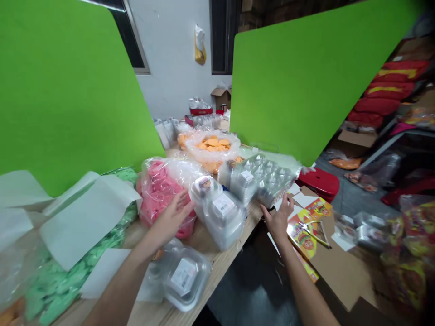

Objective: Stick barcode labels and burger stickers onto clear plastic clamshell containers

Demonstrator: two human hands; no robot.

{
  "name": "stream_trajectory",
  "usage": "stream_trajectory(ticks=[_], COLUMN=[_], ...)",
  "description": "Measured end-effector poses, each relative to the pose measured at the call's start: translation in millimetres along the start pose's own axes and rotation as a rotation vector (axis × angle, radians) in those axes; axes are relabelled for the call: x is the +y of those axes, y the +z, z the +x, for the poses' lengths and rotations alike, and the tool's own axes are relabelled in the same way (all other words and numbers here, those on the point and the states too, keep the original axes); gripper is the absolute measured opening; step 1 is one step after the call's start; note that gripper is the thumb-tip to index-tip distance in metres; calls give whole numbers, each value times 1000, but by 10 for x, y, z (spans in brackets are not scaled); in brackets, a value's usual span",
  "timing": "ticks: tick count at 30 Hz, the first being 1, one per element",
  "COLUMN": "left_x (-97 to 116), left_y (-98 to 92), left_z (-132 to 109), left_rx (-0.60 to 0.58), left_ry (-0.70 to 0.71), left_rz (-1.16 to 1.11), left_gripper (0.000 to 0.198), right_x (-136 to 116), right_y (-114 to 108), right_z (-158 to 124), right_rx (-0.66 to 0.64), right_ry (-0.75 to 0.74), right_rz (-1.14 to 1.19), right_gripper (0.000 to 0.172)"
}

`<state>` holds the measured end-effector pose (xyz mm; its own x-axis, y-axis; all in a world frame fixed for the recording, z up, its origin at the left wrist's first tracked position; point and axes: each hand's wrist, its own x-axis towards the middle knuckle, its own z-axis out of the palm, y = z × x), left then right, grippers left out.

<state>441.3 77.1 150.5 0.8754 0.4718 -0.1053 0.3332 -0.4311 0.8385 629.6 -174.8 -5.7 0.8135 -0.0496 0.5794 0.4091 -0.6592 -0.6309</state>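
My left hand [174,213] is open, fingers stretched out beside a stack of clear plastic containers [222,217] with white labels on their lids. Behind that hand lies a clear bag of pink pieces [161,185]. My right hand [279,216], thumb and fingers apart, is at the table's right edge, close to a clear molded plastic tray [270,179]; whether it touches the tray I cannot tell. Another labelled clear container [185,276] sits near the front edge, below my left hand. A smaller container stack [243,181] stands against the tray.
Mint-green pieces [64,280] under white paper sheets [90,217] cover the table's left. Farther back is an open bag of orange pieces [214,144]. Green panels [288,86] rise at both sides. Right of the table are flattened cardboard [340,271] and a red stool [319,183].
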Motion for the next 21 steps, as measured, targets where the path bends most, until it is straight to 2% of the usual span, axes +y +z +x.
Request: stream_trajectory(ticks=[4, 9, 12, 15, 21], left_x=[-16, -41, -26, -1, -12], left_y=[68, 34, 17, 5, 2], left_z=[38, 43, 48, 54, 25], left_rx=[-3, 10, 24, 27, 33], left_ry=[-56, -106, -119, -115, -114], left_rz=[-35, -56, -50, -47, -68], left_gripper=[55, 56, 59, 57, 50], right_x=[172, 268, 222, 104, -50], right_y=[228, 194, 197, 302, 569], right_z=[329, 488, 594, 689, 800], right_rx=[19, 24, -22, -96, -87], right_ry=[-52, -90, -148, -218, -161], right_rz=[-118, -252, -321, -366, -377], right_gripper=[35, 35, 36, 35, 34])
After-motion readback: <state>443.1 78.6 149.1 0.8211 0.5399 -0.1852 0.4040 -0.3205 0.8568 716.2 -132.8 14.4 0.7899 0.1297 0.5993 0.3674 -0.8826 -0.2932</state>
